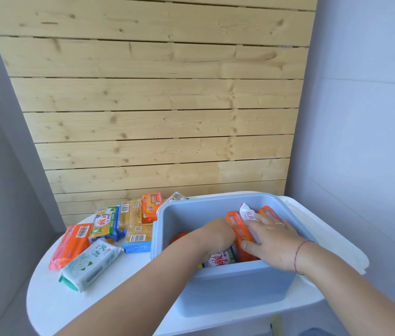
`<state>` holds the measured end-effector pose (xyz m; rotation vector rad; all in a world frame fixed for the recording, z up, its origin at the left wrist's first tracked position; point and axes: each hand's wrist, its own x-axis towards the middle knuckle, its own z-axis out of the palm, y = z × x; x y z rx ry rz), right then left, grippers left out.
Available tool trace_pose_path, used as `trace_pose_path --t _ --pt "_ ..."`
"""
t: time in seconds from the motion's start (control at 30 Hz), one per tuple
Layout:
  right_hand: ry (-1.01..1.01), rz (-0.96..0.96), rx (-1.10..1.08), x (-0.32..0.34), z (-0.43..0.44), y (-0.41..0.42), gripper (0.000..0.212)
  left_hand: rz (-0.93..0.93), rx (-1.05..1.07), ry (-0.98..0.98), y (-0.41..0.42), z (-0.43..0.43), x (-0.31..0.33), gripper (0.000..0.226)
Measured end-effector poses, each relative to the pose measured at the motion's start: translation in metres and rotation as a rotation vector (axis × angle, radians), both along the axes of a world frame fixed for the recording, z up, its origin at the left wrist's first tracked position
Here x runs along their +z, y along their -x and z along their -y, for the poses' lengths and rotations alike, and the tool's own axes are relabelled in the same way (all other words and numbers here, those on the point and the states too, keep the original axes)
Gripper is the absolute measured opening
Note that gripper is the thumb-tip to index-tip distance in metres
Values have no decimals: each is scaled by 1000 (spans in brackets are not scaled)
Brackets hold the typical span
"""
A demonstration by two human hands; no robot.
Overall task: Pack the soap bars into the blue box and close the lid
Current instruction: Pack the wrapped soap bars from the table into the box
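The open blue box (235, 282) stands on the white table's right half. Both my hands are inside it. My left hand (216, 235) bends down into the middle, above a white soap bar with red print (219, 259); its fingers are hidden. My right hand (272, 238) lies flat, fingers spread, on orange soap bars (236, 229) standing on edge at the box's right side, with a white wrapped bar (247, 212) between them. Several more soap bars lie left of the box: a pink-orange pack (70, 246), a white-green pack (90, 265), yellow-blue bars (138, 238) and an orange bar (151, 207).
The round white table (53, 304) ends close at the front and left. A wooden slat wall (155, 117) rises right behind it. A white lid-like piece (332, 238) lies to the right of the box. Another bar (177, 197) peeks out behind the box's far rim.
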<state>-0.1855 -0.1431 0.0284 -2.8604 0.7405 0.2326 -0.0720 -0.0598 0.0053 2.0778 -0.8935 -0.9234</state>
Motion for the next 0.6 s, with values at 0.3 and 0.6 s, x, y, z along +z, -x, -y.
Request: trace_pose_path --t 0.3,0.6 --pt "-68 -26 71 3 16 -9 70 -308 -131 104 15 -10 13 30" --pt "75 -167 241 0 58 -3 89 535 -213 -94 14 9 -8 61"
